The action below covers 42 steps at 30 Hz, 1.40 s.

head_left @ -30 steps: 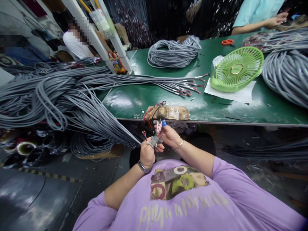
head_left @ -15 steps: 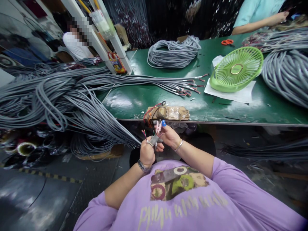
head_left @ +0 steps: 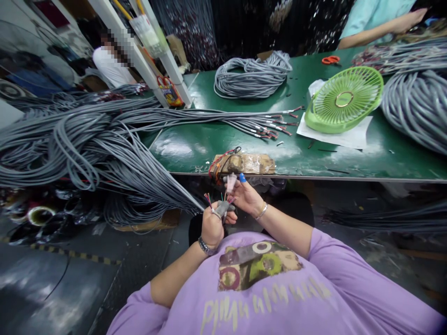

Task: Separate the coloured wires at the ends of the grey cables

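My left hand [head_left: 212,225] is closed around the ends of grey cables [head_left: 188,201] in front of the bench edge. Thin coloured wires [head_left: 208,199] fan out above the fist, and more stick up from a stripped grey cable end [head_left: 224,207] on its right side. Just right of it is my right hand [head_left: 249,199], with a blue finger cover [head_left: 242,177] on the thumb. Its fingers hold a pale pink clip [head_left: 231,182], smeared by motion, close above the wire tips. The fingers behind the clip are partly hidden.
A wooden block [head_left: 249,164] with red and black leads lies at the green bench's [head_left: 195,149] front edge. Behind it are stripped cables [head_left: 244,122], a cable coil [head_left: 251,77], a green fan [head_left: 344,100] and orange scissors [head_left: 330,60]. A co-worker's arm [head_left: 380,35] reaches in at back right.
My right hand has shifted slightly right, its thumb farther from the clip, which is now blurred. The coloured wires by my left hand show more clearly. The co-worker's hand has moved right and up.
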Each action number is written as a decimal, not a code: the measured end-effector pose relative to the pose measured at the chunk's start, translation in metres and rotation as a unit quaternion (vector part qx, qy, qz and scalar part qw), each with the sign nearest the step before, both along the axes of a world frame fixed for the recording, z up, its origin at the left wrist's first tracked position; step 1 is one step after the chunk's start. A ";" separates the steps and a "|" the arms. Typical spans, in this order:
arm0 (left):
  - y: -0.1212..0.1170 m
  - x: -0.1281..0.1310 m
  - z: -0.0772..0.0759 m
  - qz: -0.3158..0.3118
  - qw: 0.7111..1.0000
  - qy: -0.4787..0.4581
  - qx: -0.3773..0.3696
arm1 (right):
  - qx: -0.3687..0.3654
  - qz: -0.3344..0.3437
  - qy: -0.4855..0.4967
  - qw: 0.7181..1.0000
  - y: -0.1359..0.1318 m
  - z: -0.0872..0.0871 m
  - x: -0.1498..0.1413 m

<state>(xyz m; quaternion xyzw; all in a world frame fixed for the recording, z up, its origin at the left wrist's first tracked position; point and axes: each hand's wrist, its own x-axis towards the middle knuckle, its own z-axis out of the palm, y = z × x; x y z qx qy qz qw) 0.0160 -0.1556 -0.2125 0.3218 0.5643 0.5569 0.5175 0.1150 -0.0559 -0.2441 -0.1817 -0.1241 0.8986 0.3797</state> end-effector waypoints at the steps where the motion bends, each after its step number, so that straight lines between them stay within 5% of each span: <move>1: -0.002 -0.001 -0.001 -0.003 1.000 0.004 0.002 | 0.002 0.010 0.001 1.000 0.000 -0.002 0.003; 8: -0.012 -0.006 -0.012 -0.032 0.998 0.045 0.031 | 0.122 0.165 -0.075 0.976 -0.003 -0.006 0.029; 16: -0.009 -0.007 -0.011 -0.090 0.992 0.086 0.030 | 0.265 0.128 -0.205 0.934 -0.002 0.014 0.036; 24: -0.001 -0.011 0.000 -0.236 0.960 0.124 -0.079 | 0.385 0.178 -0.218 0.879 -0.007 0.028 0.031; 31: -0.003 -0.011 -0.009 -0.094 0.994 0.035 -0.032 | 0.261 0.083 -0.256 0.927 -0.014 0.015 0.038; 35: -0.002 -0.008 -0.016 -0.060 0.998 0.021 -0.009 | 0.253 0.058 -0.266 0.928 -0.024 0.010 0.038; 38: 0.000 -0.009 -0.018 -0.087 0.996 0.031 -0.006 | 0.275 0.001 -0.266 0.924 -0.030 0.012 0.032; 42: -0.002 -0.013 -0.015 -0.181 0.980 0.079 -0.022 | 0.320 0.034 -0.272 0.907 -0.030 0.017 0.027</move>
